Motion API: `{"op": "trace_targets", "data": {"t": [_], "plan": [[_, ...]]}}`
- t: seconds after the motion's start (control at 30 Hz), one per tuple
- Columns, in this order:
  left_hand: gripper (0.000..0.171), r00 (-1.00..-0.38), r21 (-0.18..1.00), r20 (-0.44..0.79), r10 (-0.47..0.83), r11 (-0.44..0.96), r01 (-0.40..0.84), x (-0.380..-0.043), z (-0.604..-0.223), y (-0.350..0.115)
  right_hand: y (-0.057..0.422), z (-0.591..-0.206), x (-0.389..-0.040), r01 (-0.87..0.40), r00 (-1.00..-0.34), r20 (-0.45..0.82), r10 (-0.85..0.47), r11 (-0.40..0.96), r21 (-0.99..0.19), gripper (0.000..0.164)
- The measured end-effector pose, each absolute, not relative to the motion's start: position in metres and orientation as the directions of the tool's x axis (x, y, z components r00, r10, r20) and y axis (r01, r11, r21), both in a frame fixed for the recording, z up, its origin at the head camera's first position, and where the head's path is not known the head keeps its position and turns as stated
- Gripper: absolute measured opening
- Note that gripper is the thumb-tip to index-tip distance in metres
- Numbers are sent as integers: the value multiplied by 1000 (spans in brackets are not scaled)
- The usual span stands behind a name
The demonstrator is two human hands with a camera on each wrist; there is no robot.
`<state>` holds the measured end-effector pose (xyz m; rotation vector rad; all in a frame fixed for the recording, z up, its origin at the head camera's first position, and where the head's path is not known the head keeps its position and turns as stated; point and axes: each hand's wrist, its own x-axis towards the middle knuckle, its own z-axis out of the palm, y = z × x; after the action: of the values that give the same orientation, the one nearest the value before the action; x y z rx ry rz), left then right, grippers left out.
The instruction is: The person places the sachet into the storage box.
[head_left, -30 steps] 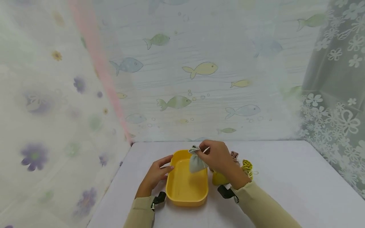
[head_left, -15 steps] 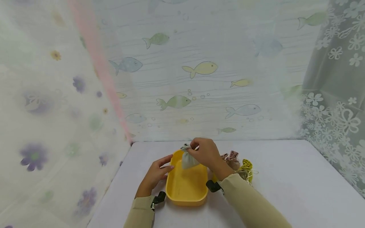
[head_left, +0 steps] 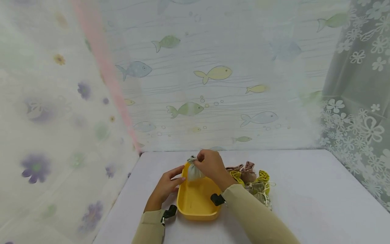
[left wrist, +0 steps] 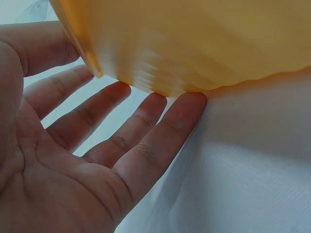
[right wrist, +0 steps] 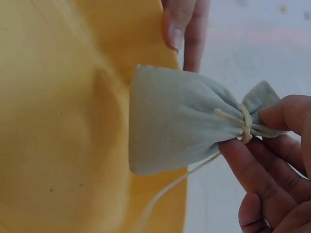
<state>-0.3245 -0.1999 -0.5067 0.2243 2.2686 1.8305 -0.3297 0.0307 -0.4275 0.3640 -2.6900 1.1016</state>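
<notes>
A pale grey-green drawstring pouch (head_left: 194, 173) hangs over the far left end of a yellow plastic tray (head_left: 198, 200). My right hand (head_left: 212, 166) pinches the pouch by its gathered neck, thumb above and fingers beneath. In the right wrist view the pouch (right wrist: 175, 121) has a cream cord knotted round its neck, one end trailing down. My left hand (head_left: 167, 184) holds the tray's left side, with its thumb over the rim and its fingertips (left wrist: 192, 104) against the outer wall. The bare tray floor shows below the pouch.
Right of the tray lies a cluster of several drawstring pouches: dusty pink (head_left: 248, 173), yellow (head_left: 264, 177) and olive (head_left: 259, 189), partly hidden by my right forearm. A white cloth (head_left: 304, 189) covers the table. Patterned curtains (head_left: 219, 101) stand behind and at the sides.
My right hand has carried the grey-green pouch leftward across the tray, from its right part to its far left end. More of the pouch cluster shows now. The left hand has stayed put.
</notes>
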Motion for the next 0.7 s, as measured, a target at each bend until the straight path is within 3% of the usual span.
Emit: {"op": "trace_targets", "data": {"t": [0.7], "plan": [[59,-971,973,-78,228,232,-24,-325,-509,-200,28,-442,-330,-249,-967,213,-141,707,-662,15]]}}
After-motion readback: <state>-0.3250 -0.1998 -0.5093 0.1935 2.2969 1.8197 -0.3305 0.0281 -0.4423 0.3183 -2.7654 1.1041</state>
